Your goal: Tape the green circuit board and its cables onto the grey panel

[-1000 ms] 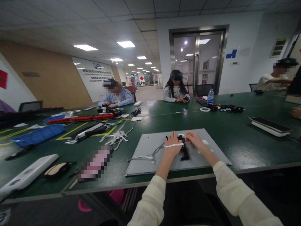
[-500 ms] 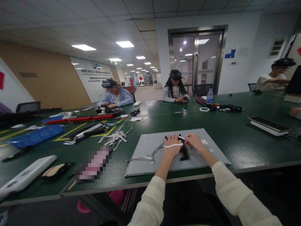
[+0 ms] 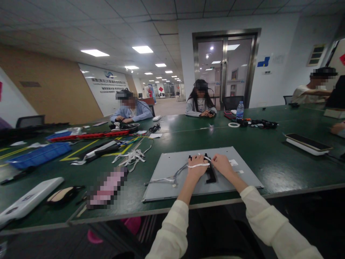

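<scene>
A flat grey panel (image 3: 172, 180) lies on the green table (image 3: 283, 162) in front of me. On it sit a black bracket (image 3: 210, 175) and a thin grey cable (image 3: 176, 175) running left. My left hand (image 3: 196, 168) rests on the panel with a white strip (image 3: 198, 166) lying across its back, fingers curled down at the cable's end. My right hand (image 3: 222, 164) is right beside it, fingers pinched on the strip's right end above the bracket.
A pile of white strips (image 3: 132, 157), a blue tray (image 3: 37, 155), a red bar (image 3: 88, 136) and a white device (image 3: 27, 201) lie to the left. A flat tablet-like slab (image 3: 307, 144) lies right. A tape roll (image 3: 234, 125) and water bottle (image 3: 239, 109) stand further back. Other people sit across the table.
Both hands stay on the panel, almost still; the right hand has shifted slightly left toward the left hand. The view has drifted a little.
</scene>
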